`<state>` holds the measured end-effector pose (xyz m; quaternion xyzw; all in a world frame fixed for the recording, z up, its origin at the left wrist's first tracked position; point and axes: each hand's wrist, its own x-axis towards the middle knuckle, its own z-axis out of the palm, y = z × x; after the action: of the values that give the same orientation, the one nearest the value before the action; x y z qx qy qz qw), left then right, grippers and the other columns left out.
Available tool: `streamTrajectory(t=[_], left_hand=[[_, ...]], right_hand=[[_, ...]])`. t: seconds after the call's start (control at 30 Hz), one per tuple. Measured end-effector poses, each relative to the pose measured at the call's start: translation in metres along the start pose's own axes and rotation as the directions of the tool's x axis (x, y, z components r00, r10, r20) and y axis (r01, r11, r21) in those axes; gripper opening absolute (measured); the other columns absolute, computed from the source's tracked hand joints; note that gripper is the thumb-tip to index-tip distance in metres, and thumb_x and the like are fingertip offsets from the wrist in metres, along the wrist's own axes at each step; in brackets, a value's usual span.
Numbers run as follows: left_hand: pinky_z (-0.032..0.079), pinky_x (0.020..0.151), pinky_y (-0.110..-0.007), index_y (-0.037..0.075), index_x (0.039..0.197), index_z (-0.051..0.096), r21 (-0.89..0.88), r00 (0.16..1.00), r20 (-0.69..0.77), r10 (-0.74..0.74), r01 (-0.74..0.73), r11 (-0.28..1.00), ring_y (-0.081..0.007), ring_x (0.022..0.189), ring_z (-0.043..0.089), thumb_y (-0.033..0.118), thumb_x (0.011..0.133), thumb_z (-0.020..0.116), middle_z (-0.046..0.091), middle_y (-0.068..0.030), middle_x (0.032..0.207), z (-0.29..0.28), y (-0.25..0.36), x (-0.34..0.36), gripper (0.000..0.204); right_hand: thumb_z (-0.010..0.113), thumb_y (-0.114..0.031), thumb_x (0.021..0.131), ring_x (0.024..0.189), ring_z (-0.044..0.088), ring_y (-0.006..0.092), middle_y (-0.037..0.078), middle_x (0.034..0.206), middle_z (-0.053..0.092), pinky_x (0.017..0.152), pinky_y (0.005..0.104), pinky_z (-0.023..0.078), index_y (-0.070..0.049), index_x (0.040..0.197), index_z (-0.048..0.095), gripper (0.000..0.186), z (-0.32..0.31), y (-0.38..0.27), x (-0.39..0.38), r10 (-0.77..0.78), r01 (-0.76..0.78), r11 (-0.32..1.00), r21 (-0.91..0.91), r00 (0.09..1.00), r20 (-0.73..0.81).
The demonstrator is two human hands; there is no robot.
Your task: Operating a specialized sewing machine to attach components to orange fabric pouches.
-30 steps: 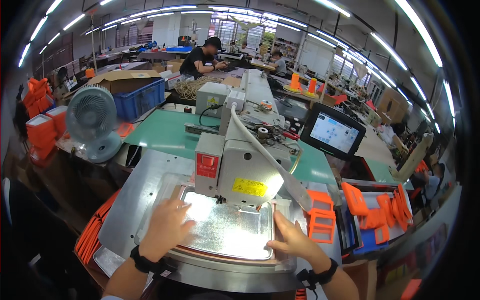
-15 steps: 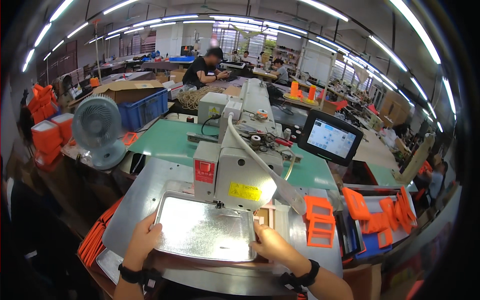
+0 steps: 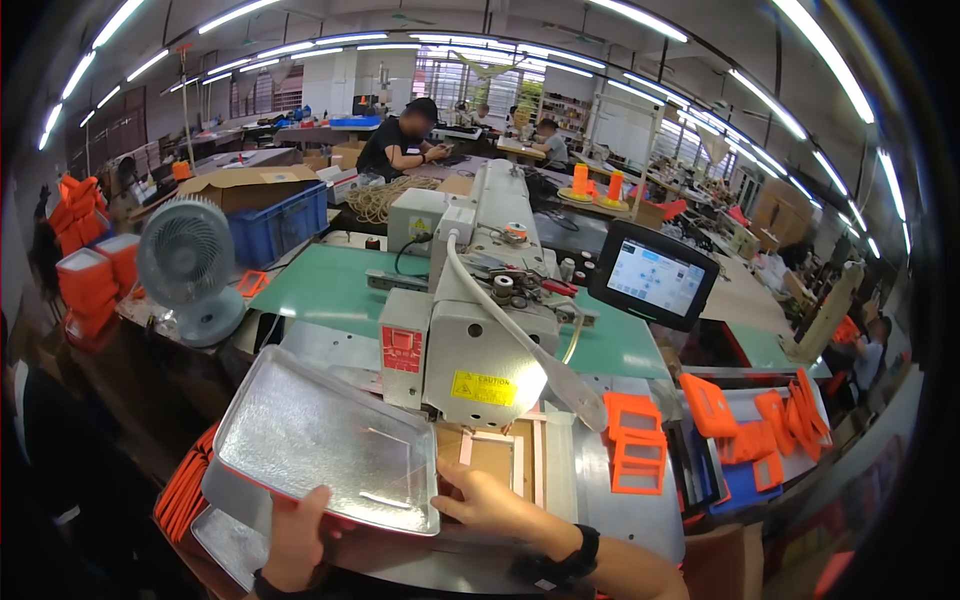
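Note:
A shallow silver metal tray (image 3: 320, 430) is held tilted at the left of the sewing machine (image 3: 480, 340). My left hand (image 3: 298, 535) grips its near edge, the thumb up on the rim and the other fingers hidden underneath. At the tray's right edge, my right hand (image 3: 490, 510) holds the rim near its corner. Below the machine head, a brown board with a pale rectangular frame (image 3: 515, 460) shows beside the tray. A thin red edge peeks out under the tray's near rim.
Orange frames (image 3: 633, 445) lie on the metal table to the right, with more orange pieces (image 3: 750, 440) in a bin beyond. Stacked orange pieces (image 3: 185, 500) and another metal tray (image 3: 225, 540) sit at the lower left. A fan (image 3: 190, 265) and a screen (image 3: 652, 275) flank the machine.
The tray has moved left from under the machine head and now tilts, uncovering the board and pale frame. My left hand has shifted down to its near edge; my right hand followed leftward.

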<state>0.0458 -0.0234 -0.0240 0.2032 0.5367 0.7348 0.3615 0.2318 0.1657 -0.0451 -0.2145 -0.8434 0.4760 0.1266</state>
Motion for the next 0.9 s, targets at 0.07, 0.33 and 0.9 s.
streamTrajectory(t=[0.07,0.33,0.9], left_hand=[[0.045,0.044,-0.024,0.0,0.111,0.054,0.086,0.995,-0.06,-0.078,0.083,0.993,-0.0148,0.052,0.058,0.006,0.087,0.061,0.063,-0.0095,0.083,-0.041,-0.005,0.004,0.026],[0.039,0.042,-0.021,0.01,0.105,0.06,-0.553,0.953,-0.287,-0.1,-0.08,0.829,-0.009,0.051,0.053,0.023,0.095,0.061,0.065,-0.0008,0.081,-0.124,-0.002,-0.015,0.017],[0.041,0.06,-0.023,0.01,0.107,0.062,-0.613,0.978,0.153,0.145,-0.021,0.79,-0.0105,0.061,0.047,0.033,0.097,0.062,0.065,-0.0005,0.093,0.012,-0.002,0.044,0.024]], right_hand=[[0.066,-0.016,0.088,0.082,0.066,0.0378,0.021,0.109,0.063,0.074,0.043,0.053,0.002,0.122,0.054,0.04,-0.002,-0.009,-0.004,-0.075,0.059,0.978,-0.201,0.994,-0.074],[0.059,-0.021,0.094,0.092,0.067,0.0375,0.018,0.125,0.062,0.082,0.0422,0.055,-0.006,0.138,0.05,0.048,0.025,-0.024,-0.001,-0.248,0.246,0.885,-0.396,0.968,0.048],[0.064,-0.007,0.092,0.057,0.046,0.0042,-0.004,0.069,0.056,0.051,0.0207,0.035,-0.001,0.085,0.066,0.009,-0.065,0.01,-0.01,-0.113,0.273,0.945,0.18,0.79,-0.603]])
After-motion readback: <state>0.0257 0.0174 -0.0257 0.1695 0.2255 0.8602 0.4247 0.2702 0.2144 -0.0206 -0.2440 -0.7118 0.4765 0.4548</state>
